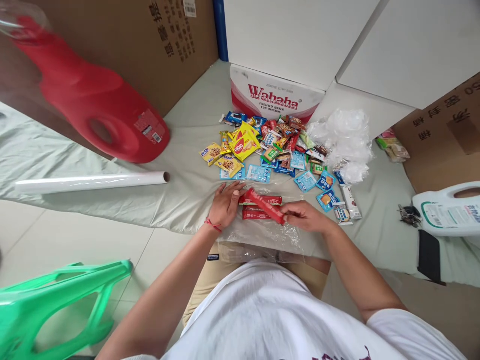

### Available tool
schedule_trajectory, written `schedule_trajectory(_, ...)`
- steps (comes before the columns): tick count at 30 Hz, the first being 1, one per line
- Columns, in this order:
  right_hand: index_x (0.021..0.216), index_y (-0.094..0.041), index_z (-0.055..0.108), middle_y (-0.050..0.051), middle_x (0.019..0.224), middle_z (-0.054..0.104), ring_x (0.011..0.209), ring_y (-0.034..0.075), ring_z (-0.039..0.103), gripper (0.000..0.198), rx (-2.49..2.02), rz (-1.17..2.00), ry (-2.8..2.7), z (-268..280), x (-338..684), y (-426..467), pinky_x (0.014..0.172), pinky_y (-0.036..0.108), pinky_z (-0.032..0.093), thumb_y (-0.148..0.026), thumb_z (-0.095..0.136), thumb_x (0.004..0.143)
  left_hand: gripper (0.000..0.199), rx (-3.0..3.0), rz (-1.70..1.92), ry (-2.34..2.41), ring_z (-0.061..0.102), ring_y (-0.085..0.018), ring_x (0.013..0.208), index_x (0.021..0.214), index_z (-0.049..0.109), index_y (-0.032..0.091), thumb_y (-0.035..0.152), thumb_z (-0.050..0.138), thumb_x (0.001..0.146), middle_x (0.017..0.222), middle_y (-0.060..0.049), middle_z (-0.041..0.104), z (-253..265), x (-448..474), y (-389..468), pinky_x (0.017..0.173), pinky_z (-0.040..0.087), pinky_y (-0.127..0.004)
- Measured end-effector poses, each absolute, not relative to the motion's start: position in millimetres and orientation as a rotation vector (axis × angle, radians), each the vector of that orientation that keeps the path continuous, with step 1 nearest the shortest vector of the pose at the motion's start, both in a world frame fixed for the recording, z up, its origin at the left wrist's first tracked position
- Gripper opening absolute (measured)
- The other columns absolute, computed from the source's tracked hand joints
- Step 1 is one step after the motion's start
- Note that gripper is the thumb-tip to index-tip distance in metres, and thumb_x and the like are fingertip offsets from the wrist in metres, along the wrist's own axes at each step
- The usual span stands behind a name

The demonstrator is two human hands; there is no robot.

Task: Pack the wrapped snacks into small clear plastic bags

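Note:
My right hand (305, 216) pinches the lower end of a long red snack packet (265, 205). That packet slants across two more red packets, an upper one (275, 200) and a lower one (255, 214), which lie side by side on a clear plastic bag (258, 235). My left hand (225, 204) rests flat on the bag at their left ends, fingers stretched out, the thumb near the upper packet. A mixed pile of small wrapped snacks lies just beyond, with a yellow packet (244, 141) and light-blue packets (258, 173) among them.
Behind the pile stands a Wahaba-lettered carton (277, 95). Crumpled clear bags (345, 137) lie to the right. At left are a red jug (108, 115) and a white roll (93, 182); a green stool (71, 300) is on the floor. A white bottle (450, 215) and a black phone-like object (429, 256) lie far right.

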State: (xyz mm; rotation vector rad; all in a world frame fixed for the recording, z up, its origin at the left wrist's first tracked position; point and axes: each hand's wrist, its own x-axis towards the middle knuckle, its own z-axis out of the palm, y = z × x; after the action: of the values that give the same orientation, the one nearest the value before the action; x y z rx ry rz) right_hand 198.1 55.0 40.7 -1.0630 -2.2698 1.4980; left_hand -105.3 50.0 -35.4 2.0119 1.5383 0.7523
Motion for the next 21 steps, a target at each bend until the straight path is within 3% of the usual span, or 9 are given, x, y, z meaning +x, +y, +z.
schedule_trajectory(3,0.085,-0.02,0.064,-0.002,0.077,0.062,0.069,0.013,0.052,0.015,-0.949,1.387,-2.473,37,188,61,0.067,0.023,0.038,-0.024,0.051,0.091,0.072,1.988,0.752,1.54,0.048,-0.019,0.148,0.125,0.074,0.028,0.046,0.006,0.109,0.147,-0.001,0.065,-36,-105,51,0.129,0.026,-0.051)
schedule_trajectory(7,0.075,-0.02,0.059,-0.003,0.072,0.058,0.065,0.013,0.048,0.014,-0.961,1.203,-2.588,33,193,68,0.063,0.023,0.033,-0.015,0.05,0.084,0.051,2.042,0.688,1.575,0.05,-0.023,0.147,0.125,0.073,0.027,0.045,0.029,0.107,0.147,-0.003,0.066,-35,-103,52,0.128,0.024,-0.055)
schedule_trajectory(10,0.075,-0.02,0.061,-0.001,0.075,0.062,0.07,0.015,0.052,0.015,-1.02,1.01,-2.698,34,194,71,0.067,0.024,0.035,-0.013,0.051,0.083,0.043,2.088,0.665,1.59,0.051,-0.024,0.147,0.125,0.072,0.027,0.041,0.038,0.104,0.146,-0.004,0.066,-34,-102,53,0.127,0.025,-0.057)
schedule_trajectory(16,0.096,-0.022,0.07,0.004,0.094,0.075,0.084,0.019,0.064,0.018,-1.287,0.771,-2.749,37,176,71,0.072,0.026,0.038,-0.017,0.054,0.09,0.04,2.114,0.663,1.578,0.052,-0.026,0.146,0.123,0.073,0.026,0.041,0.042,0.103,0.145,-0.005,0.067,-34,-102,52,0.127,0.027,-0.057)
schedule_trajectory(19,0.116,-0.022,0.065,0.002,0.084,0.073,0.073,0.019,0.064,0.027,-1.468,0.727,-2.579,37,178,66,0.066,0.027,0.036,-0.021,0.054,0.092,0.041,2.122,0.679,1.592,0.052,-0.026,0.145,0.121,0.074,0.026,0.042,0.041,0.104,0.145,-0.005,0.067,-35,-102,52,0.126,0.028,-0.057)
schedule_trajectory(21,0.118,-0.021,0.062,0.001,0.074,0.069,0.066,0.02,0.062,0.026,-1.627,0.703,-2.354,33,183,61,0.063,0.027,0.035,-0.028,0.051,0.096,0.043,2.126,0.692,1.598,0.052,-0.026,0.146,0.12,0.075,0.025,0.043,0.038,0.105,0.145,-0.006,0.067,-36,-102,52,0.126,0.029,-0.057)
